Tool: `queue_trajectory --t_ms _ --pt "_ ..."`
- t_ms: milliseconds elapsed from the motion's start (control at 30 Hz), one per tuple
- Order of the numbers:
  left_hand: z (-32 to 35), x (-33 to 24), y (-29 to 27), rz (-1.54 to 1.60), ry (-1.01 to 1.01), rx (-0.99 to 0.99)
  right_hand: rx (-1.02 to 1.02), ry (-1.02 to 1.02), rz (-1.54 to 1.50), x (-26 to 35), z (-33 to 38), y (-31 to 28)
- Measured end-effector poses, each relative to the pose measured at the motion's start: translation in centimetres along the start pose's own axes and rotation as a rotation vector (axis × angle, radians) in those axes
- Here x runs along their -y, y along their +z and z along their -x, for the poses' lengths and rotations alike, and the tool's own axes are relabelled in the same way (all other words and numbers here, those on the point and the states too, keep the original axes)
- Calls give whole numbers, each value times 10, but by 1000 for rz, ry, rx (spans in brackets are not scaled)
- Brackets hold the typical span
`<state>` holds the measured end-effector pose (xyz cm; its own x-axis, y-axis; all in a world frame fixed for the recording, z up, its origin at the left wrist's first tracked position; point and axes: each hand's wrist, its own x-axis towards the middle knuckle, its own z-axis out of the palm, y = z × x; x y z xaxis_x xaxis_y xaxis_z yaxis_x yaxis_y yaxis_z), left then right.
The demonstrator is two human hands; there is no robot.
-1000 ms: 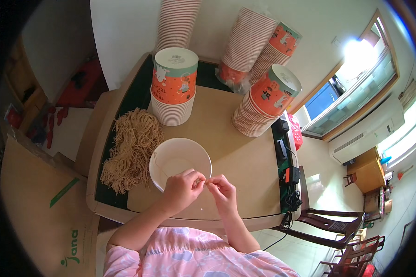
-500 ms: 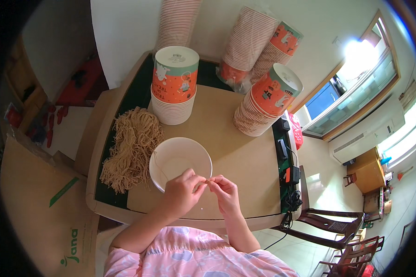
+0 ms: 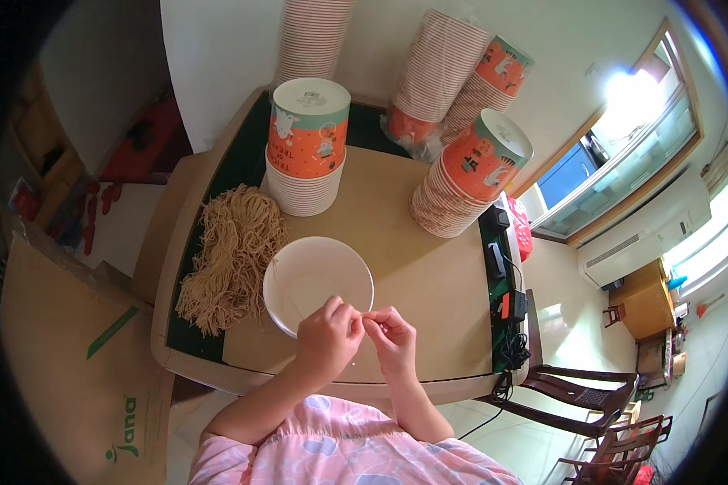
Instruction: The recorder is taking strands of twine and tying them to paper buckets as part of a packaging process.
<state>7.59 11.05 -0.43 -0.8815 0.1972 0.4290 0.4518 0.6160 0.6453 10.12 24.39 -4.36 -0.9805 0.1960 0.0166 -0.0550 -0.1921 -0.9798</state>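
Note:
In front of me a white paper bucket [image 3: 332, 257] stands mouth up on the table. My left hand [image 3: 328, 339] is closed in a pinch over its near right rim, fingers curled. Fingertip to fingertip with it, my right hand [image 3: 391, 339] also pinches. Between them they hold a thin string, mostly hidden by the fingers; a faint strand trails down inside the bucket. A loose heap of beige string [image 3: 233, 259] lies left of the bucket, close against it.
Upside-down stacks of orange printed paper buckets stand behind: one stack [image 3: 307, 153] at back left, another [image 3: 476, 170] at right. Plastic-wrapped stacks [image 3: 437, 73] lean by the wall. Black plugs and cables [image 3: 511, 323] line the table's right edge, beside a dark wooden chair [image 3: 578, 392].
My left hand has turned and shifted slightly right, its fingers now more curled against the right fingertips. The right hand stays almost in place; the strand in the bucket has shifted.

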Motion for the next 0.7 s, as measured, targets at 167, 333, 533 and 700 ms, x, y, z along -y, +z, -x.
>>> queue_trajectory --t_ms 167,333,533,700 --pt "-9 3 -13 244 -172 89 11 2 43 -2 -1 -2" --pt "-8 10 -15 404 -223 89 21 -76 238 5 -3 0" --pt "-15 10 -28 364 -238 158 44 -198 592 30 -3 9" --pt "-14 11 -30 374 -238 166 84 -275 836 35 -9 13"
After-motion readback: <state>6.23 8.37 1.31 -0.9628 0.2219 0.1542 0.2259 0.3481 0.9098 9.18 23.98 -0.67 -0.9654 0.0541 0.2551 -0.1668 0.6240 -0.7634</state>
